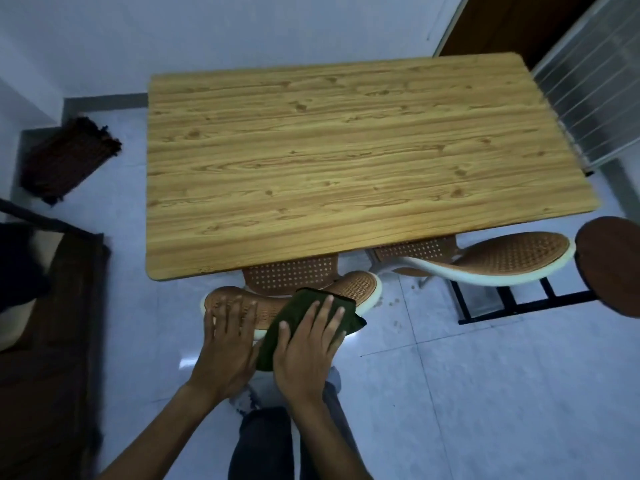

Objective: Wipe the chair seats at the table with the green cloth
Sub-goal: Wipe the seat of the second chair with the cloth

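A brown perforated chair with a white rim [360, 284] is pushed under the near edge of the wooden table [346, 150]; its seat [291, 277] shows partly under the tabletop. The dark green cloth [294, 317] is draped over the chair's backrest top. My right hand [308, 344] lies flat on the cloth, fingers spread, pressing it down. My left hand [227, 341] rests flat on the backrest's left part, beside the cloth. A second matching chair [512, 258] stands to the right, also tucked under the table.
A dark round stool [609, 268] with a black frame stands at the far right. A dark woven mat [69, 157] lies on the floor at left. A dark sofa [45, 323] fills the left edge. A glass panel [595, 81] is at the back right. Crumbs dot the tiles.
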{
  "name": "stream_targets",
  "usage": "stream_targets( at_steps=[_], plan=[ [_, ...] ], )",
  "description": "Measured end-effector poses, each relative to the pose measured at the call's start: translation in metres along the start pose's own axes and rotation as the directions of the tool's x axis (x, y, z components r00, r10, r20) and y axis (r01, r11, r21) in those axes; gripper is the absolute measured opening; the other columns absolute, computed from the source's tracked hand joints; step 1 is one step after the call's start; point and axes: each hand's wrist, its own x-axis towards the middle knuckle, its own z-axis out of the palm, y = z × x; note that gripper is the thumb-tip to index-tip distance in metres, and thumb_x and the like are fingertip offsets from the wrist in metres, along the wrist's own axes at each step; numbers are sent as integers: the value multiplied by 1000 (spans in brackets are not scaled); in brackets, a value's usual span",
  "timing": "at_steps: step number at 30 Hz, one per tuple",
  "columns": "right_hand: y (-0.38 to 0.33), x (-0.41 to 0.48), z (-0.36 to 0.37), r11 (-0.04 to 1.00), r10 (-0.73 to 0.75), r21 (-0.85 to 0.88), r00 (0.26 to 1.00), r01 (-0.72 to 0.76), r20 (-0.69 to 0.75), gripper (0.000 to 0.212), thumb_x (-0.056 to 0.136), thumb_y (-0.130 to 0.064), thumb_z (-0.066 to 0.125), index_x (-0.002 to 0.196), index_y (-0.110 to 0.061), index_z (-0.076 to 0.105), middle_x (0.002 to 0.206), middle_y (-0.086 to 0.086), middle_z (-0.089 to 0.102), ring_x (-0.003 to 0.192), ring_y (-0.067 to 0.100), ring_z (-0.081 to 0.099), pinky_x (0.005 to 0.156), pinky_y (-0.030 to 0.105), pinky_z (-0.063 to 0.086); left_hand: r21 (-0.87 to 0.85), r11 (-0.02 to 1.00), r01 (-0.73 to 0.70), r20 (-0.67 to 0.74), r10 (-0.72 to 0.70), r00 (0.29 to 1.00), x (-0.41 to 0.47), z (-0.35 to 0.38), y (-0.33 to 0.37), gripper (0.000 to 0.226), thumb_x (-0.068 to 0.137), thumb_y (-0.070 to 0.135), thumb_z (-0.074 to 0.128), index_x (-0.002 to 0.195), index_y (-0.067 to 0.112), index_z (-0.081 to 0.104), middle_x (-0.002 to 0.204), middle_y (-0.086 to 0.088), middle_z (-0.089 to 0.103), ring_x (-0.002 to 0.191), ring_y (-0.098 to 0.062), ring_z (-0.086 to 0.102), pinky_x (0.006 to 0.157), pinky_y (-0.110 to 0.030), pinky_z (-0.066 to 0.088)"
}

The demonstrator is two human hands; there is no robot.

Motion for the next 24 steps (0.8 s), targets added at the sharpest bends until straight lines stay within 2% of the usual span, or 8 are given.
stream_targets(
  at_steps=[5,9,11,13,16,18,21,24],
  plan=[
    [35,52,-35,997,30,-66,999,-28,27,67,99,-41,39,150,1,30,163,15,16,150,37,3,118,60,13,-20,1000,-4,-40,3,999,0,-1,2,75,101,57,20,149,1,35,152,-26,35,141,-47,31,114,-66,18],
    [74,127,-67,978,20,-206,962,38,273,54,100,-40,44,141,-6,44,161,16,21,147,38,17,116,57,17,-31,1000,-2,-37,1,999,0,-1,4,76,102,57,20,149,0,35,153,-27,34,142,-47,29,115,-65,16],
    [83,162,-90,997,7,-70,893,28,450,37,101,-34,47,130,-12,52,148,17,42,127,32,46,102,45,43,-44,999,3,-53,-5,999,-1,-1,4,77,102,58,20,150,0,34,153,-27,33,142,-47,28,117,-63,13],
    [76,184,-108,993,47,52,762,-106,646,24,102,-27,48,124,-17,53,123,8,56,101,23,57,81,32,47,-47,999,0,-85,-4,996,-2,0,4,76,102,57,22,148,-2,36,152,-28,34,142,-46,28,119,-60,10],
    [71,221,-94,973,221,-122,626,-197,748,32,95,-34,59,120,-14,55,115,10,62,99,27,60,83,40,51,-59,998,-12,-132,4,991,-1,3,4,73,100,54,30,149,-1,35,154,-28,32,145,-43,22,119,-60,10],
    [103,269,-44,968,249,-226,563,-111,788,52,86,-43,65,129,-15,57,118,12,67,100,29,66,93,47,54,-67,998,-5,-156,-6,988,0,5,3,74,99,54,32,150,1,34,156,-27,28,146,-43,19,118,-62,13],
    [116,293,-10,963,235,-271,482,5,844,65,78,-59,63,131,-22,57,118,8,67,99,29,68,93,50,55,-101,995,9,-167,-26,986,-1,6,4,78,99,61,28,151,3,34,157,-25,28,147,-41,19,119,-61,11],
    [63,239,-53,938,117,-269,529,220,840,62,87,-61,54,138,-25,50,131,3,58,111,27,61,98,48,50,-131,991,23,-162,-44,986,-3,5,4,87,95,70,25,153,5,30,159,-23,24,149,-38,13,120,-57,6]
  ],
)
